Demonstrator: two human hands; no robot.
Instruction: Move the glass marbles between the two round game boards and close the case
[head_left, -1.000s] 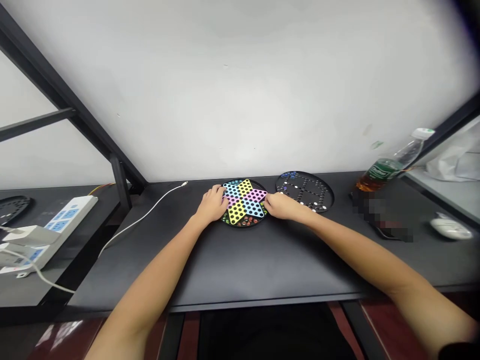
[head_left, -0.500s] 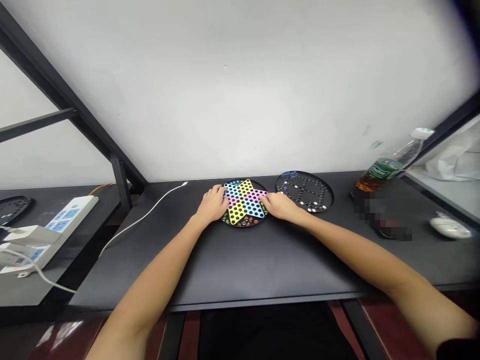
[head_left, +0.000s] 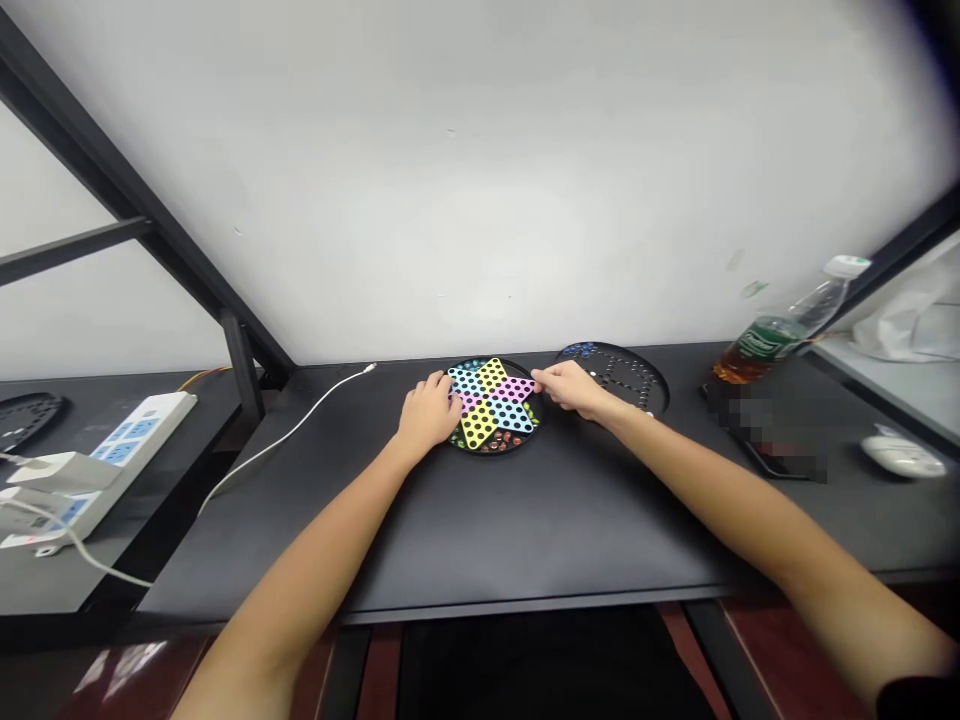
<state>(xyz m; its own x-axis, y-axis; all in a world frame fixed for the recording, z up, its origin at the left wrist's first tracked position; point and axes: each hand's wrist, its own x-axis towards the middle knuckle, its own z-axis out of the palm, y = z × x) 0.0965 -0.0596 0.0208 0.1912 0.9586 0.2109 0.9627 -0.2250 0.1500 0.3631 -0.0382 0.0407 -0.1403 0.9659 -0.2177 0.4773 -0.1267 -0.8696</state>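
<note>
Here, hands (head_left: 427, 412) at star-patterned board (head_left: 493, 404)

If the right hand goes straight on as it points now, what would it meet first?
Probably the star board, at its pink tip; the right hand is beside that tip, perhaps touching.

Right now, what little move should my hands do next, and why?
Perhaps gently nudge the star board with the right hand: its fingertips are at a pink tip, while the left hand lies over the opposite side and could steady it.
</note>
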